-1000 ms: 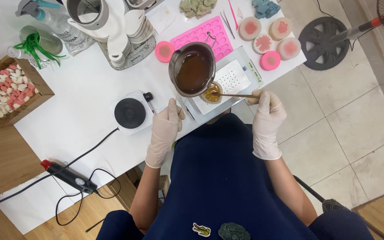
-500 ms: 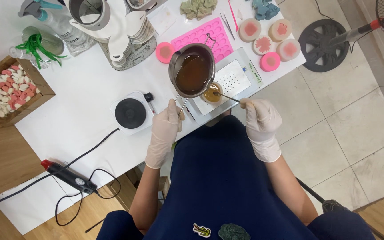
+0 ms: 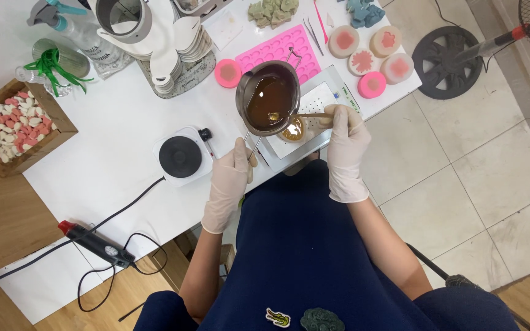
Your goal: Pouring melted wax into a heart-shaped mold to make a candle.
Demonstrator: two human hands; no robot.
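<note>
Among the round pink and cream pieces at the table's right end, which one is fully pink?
The disc nearest the table's front edge, below the other four. It is bright pink all over; the others are cream with a pink centre.

Pale latex gloves on left grip (image 3: 231,175) and right grip (image 3: 346,138); navy clothing with two small patches

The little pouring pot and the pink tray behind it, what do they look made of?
The pouring pot, held by the left hand, looks like polished metal: grey, with a shiny rim. The pink tray looks like matte silicone, moulded with rows of small cavities, though plastic is possible.
</note>
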